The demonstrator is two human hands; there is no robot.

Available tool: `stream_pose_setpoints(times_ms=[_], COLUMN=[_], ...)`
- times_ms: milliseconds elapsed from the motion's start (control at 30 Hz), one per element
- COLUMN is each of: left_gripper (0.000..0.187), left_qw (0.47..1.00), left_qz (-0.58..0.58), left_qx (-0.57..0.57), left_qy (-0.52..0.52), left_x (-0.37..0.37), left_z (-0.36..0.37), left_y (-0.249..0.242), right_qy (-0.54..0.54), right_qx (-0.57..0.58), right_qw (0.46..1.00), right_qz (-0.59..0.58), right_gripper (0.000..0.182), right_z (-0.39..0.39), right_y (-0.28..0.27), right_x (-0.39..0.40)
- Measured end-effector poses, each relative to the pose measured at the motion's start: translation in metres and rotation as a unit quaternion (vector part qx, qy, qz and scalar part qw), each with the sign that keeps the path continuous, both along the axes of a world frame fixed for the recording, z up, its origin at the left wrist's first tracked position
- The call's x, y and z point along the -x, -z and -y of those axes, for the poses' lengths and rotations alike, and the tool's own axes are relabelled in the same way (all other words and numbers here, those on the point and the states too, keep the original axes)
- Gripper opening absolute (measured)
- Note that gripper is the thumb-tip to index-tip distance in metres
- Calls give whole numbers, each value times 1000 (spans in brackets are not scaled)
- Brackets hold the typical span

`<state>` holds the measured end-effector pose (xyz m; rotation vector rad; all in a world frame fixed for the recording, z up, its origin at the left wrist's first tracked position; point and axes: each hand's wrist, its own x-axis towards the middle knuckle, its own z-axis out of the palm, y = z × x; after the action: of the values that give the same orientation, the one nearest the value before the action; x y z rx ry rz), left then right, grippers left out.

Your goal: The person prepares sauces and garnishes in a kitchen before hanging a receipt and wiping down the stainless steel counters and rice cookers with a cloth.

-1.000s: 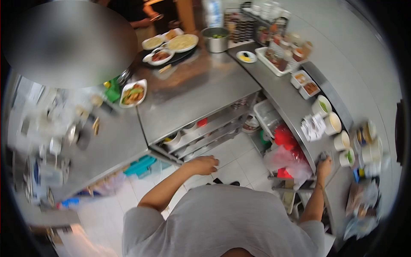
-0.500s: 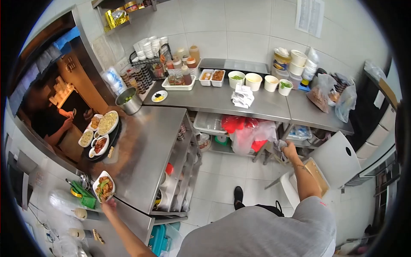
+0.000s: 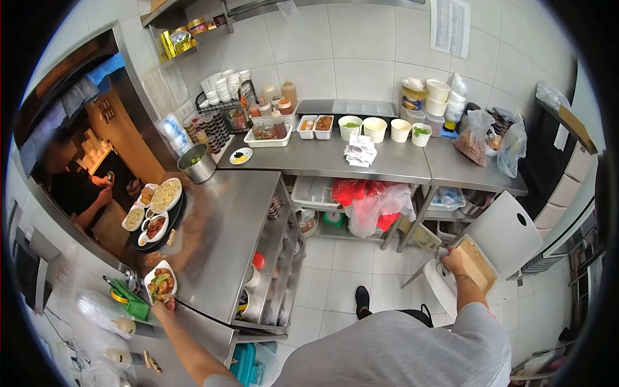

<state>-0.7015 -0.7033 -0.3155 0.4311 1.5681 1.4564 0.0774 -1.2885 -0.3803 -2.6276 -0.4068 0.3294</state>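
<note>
From my remote seat, I take the black tray (image 3: 183, 216) as my landmark. The white dish (image 3: 153, 271) rests on the steel table (image 3: 222, 245) just this side of the tray, apart from it, and carries browned pieces of food under green strips. My left hand (image 3: 164, 306) is at its near rim, fingers slightly bent and touching the edge; whether they pinch the rim or merely rest there, I cannot tell, since the undersides are hidden. I judge that keeping to the edge leaves the food untouched.

My right hand (image 3: 452, 260) is far from the left, well apart from the tray and out over the floor beside a white chair (image 3: 503, 226). Its fingers are closed around a crumpled grey cloth (image 3: 442, 253) (bunched small, perhaps so that no corner trails).

On the tray, filled bowls (image 3: 145, 240) sit close together, probably so that they can be carried as one load. A wooden clip (image 3: 171, 237) lies at the tray's near edge. Beyond the tray stands a steel pot (image 3: 198, 166) with something green inside; nearer than the tray, beside the dish, is a green plastic item (image 3: 131, 298).
</note>
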Motion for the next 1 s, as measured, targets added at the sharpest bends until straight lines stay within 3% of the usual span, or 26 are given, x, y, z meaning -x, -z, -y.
stream_pose_setpoints(times_ms=[167, 267, 300, 333, 433, 500, 533, 633, 667, 700, 767, 833, 867, 933, 967, 1000], left_gripper=[34, 30, 29, 24, 18, 17, 20, 54, 64, 67, 66, 60, 54, 42, 40, 37], left_qw=[999, 997, 995, 997, 997, 988, 962, 839, 813, 805, 801, 800, 804, 811, 808, 807], left_qz=[16, 4, -5, -35, -65, -7, 11, 45, 77, 124, 232, 353, 355, 362, 344, 325], left_qx=[-13, -78, -103, -23, -50, -100, -124, -109, -85, -57, -8, 38, 45, 60, 54, 47], left_qy=[-46, -16, -10, -71, -8, 120, 242, 531, 571, 578, 552, 484, 475, 455, 476, 490], left_x=[-2, -4, -4, -5, -50, -122, -162, -289, -330, -365, -418, -456, -465, -482, -493, -500], left_z=[1, 26, 35, 33, 60, 90, 108, 163, 192, 210, 227, 225, 212, 184, 178, 169], left_y=[0, 5, 8, 13, 10, -2, -9, -18, -39, -43, -43, -42, -28, 11, 5, -4], right_qy=[-15, -21, -18, -36, -74, -146, -193, -329, -380, -428, -505, -567, -596, -625, -641, -613], right_qx=[-48, -115, -153, -203, -315, -321, -324, -355, -374, -390, -346, -270, -226, -253, -264, -280], right_qw=[999, 993, 988, 978, 933, 923, 915, 867, 845, 815, 788, 779, 769, 731, 708, 727], right_qz=[11, -6, -9, -40, -158, -154, -140, -118, -42, 35, 65, -8, -46, -103, -134, -132], right_gripper=[54, 50, 48, 47, 43, 41, 44, 46, 44, 42, 48, 50, 51, 49, 48, 44], right_z=[-20, -48, -63, -81, -133, -169, -188, -242, -260, -276, -297, -301, -304, -317, -324, -326], right_y=[16, 13, 7, -15, -62, -83, -96, -121, -119, -116, -111, -126, -131, -129, -129, -130], right_x=[-9, -7, -2, 13, 50, 71, 83, 125, 137, 149, 168, 175, 170, 135, 116, 98])
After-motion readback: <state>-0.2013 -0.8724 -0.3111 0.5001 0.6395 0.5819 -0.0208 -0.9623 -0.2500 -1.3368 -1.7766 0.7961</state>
